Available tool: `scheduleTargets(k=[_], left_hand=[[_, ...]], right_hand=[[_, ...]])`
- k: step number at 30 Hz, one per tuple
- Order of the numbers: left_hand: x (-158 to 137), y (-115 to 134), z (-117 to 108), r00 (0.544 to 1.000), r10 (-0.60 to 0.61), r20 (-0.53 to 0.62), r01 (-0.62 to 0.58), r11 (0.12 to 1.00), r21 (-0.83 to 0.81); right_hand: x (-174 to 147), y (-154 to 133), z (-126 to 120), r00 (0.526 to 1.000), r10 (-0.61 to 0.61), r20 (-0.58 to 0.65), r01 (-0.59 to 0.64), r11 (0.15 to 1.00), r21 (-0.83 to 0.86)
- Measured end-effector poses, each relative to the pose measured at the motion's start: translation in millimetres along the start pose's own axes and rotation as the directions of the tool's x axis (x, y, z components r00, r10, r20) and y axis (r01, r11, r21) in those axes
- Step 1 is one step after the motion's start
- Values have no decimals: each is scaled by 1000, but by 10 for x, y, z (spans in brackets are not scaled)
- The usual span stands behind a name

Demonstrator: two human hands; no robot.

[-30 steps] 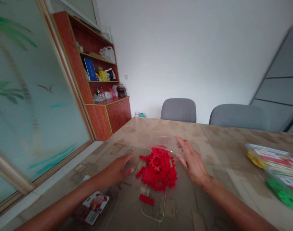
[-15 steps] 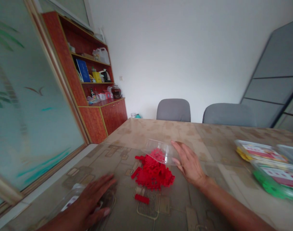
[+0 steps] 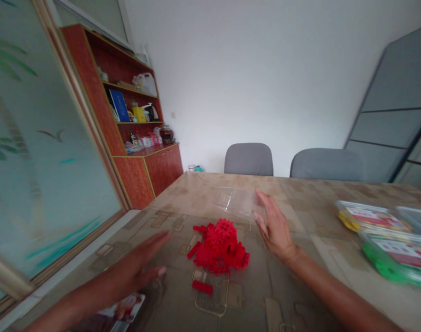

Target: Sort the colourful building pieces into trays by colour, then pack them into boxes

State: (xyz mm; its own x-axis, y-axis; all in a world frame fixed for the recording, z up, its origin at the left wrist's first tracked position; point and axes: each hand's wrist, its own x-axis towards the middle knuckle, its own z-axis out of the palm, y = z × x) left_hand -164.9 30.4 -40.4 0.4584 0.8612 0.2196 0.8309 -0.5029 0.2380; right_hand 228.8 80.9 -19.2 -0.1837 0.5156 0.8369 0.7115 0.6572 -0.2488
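My right hand point(image 3: 274, 226) grips the right end of a clear plastic box point(image 3: 233, 201), with fingers at the far side and thumb nearer me. The see-through box is just beyond a heap of red toothed plastic pieces point(image 3: 222, 249), and I make out nothing inside it. A loose red strip point(image 3: 202, 287) lies in front of the heap. My left hand point(image 3: 141, 265) hovers left of the heap, fingers stretched out and thumb apart, holding nothing. Below its wrist lies a clear plastic lid with a printed label point(image 3: 127, 308), partly hidden by the forearm.
Closed clear boxes stand at the right: one with yellow pieces point(image 3: 372, 216), one with green pieces point(image 3: 397, 258), and a third at the frame edge. The patterned tabletop point(image 3: 182, 193) reaches back to two grey chairs point(image 3: 248, 159). A red-brown cabinet point(image 3: 144, 170) stands far left.
My right hand has moved the clear box up and away from the red heap, which now shows uncovered. My left hand has lifted off the lid, uncovering more of its label.
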Motion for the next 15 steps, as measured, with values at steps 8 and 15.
scheduleTargets(k=[8, 15], left_hand=[[1047, 551, -64, 990, -95, -100, 43, 903, -428], [1642, 637, 125, 951, -308, 8, 205, 613, -763]], right_hand=[[85, 180, 274, 618, 748, 243, -717, 409, 564], [81, 15, 494, 542, 648, 536, -815, 250, 522]])
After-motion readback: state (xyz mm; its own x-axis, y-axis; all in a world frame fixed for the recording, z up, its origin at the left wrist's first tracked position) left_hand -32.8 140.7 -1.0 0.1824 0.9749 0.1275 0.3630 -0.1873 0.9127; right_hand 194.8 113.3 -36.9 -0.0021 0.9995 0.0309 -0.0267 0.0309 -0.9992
